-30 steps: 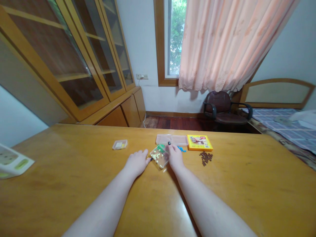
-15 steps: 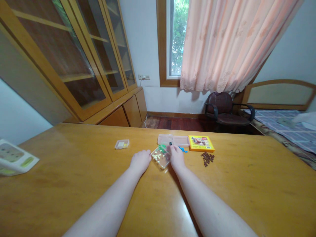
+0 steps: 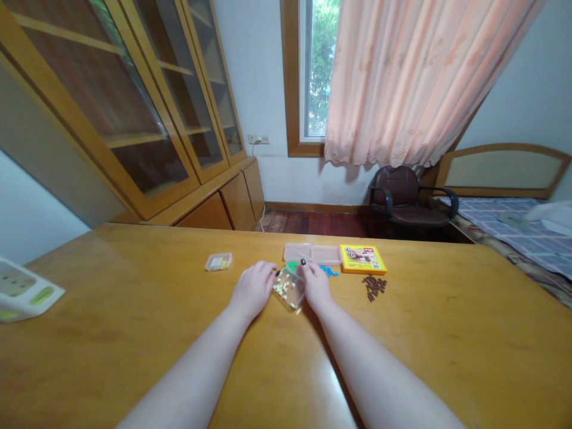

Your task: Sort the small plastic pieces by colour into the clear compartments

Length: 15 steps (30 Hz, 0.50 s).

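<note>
A small clear box [image 3: 289,287] with pale yellow pieces in it is held between my two hands, tilted on the table. My left hand [image 3: 254,288] is closed on its left side, and my right hand [image 3: 316,286] grips its right edge. Green pieces [image 3: 293,267] show just behind the box. Blue pieces [image 3: 328,271] lie right of my right hand's fingers. Farther right is a pile of brown pieces [image 3: 373,286], in front of a yellow box [image 3: 363,259]. An open clear case [image 3: 326,254] lies behind my hands.
A small clear container [image 3: 218,261] with pale contents sits left of my hands on the wooden table [image 3: 134,333]. A white and green power strip [image 3: 27,291] is at the far left. Beyond the table's back edge stands a dark chair [image 3: 402,199].
My left hand has moved up along the box's left side, and its dark thumbnail now shows. The box has shifted slightly, with my right hand still on it. The whole view has shifted a little.
</note>
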Each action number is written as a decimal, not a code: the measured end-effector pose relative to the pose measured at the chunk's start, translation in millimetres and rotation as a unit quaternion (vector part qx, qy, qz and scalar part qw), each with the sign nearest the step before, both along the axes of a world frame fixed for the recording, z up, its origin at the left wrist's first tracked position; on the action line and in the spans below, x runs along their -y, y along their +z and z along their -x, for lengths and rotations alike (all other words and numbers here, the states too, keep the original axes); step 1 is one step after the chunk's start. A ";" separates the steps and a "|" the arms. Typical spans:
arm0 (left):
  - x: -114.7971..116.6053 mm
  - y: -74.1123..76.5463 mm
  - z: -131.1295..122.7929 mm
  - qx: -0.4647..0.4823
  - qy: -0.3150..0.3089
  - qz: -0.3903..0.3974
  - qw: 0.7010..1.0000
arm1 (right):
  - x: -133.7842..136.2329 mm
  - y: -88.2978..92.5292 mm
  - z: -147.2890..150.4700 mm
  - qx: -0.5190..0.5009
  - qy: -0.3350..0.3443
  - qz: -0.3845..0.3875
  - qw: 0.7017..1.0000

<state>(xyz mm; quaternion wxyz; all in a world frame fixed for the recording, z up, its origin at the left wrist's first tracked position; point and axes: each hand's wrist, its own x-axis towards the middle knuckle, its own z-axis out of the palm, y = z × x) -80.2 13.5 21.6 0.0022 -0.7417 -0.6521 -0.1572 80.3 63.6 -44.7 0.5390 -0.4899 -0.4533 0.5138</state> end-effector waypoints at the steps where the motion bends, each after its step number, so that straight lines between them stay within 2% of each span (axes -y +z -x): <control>1: 1.4 0.6 -1.5 0.010 -0.001 -0.010 1.000 | 0.0 0.3 0.2 -0.007 -0.001 0.004 1.000; 3: 4.7 1.7 -4.2 0.006 0.038 -0.024 0.999 | 0.4 2.3 0.6 -0.029 -0.002 0.025 0.999; 5: 9.3 0.8 -7.8 -0.038 0.110 -0.002 0.993 | 0.9 5.0 0.8 -0.052 -0.004 0.052 0.997; 7: 15.2 -4.5 -13.4 -0.096 0.177 0.064 0.977 | 1.4 7.7 0.5 -0.074 -0.011 0.071 0.995; 9: 20.6 -14.8 -20.7 -0.133 0.210 0.149 0.957 | 1.5 10.1 -0.5 -0.103 -0.031 0.079 0.991; 12: 23.2 -33.8 -30.4 -0.134 0.174 0.217 0.951 | 1.2 13.4 -2.4 -0.140 -0.062 0.079 0.985; 15: 17.0 -47.9 -32.8 -0.113 0.126 0.214 0.962 | 1.3 15.7 -3.2 -0.146 -0.069 0.085 0.983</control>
